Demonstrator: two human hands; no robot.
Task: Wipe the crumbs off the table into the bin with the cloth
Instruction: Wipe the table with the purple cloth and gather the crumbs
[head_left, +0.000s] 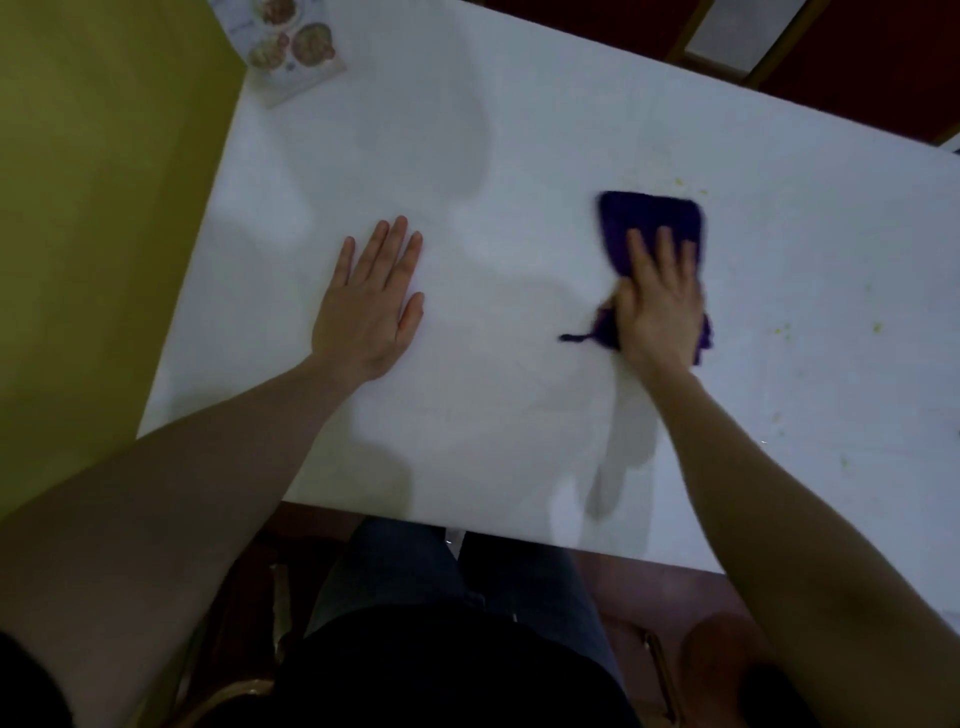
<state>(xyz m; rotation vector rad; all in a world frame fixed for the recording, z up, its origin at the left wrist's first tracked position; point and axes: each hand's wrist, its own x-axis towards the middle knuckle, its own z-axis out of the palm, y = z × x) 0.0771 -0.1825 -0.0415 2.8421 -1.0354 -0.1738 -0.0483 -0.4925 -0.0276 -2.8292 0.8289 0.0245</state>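
We see the purple cloth (649, 223) lying flat on the white table (467, 260), right of centre in the frame, its far end squared off and its near end bunched, with a thin dark strand trailing left. Small yellowish crumbs (688, 184) are scattered just beyond the cloth and further toward the right edge; blur leaves their number, we think, unclear.

We see a white counter (467, 415). On it at three o'clock lies a purple cloth (649, 218), with yellow crumbs (779, 330) scattered past it toward the right edge. At eleven o'clock a printed food leaflet (291, 52) sits in the far corner.
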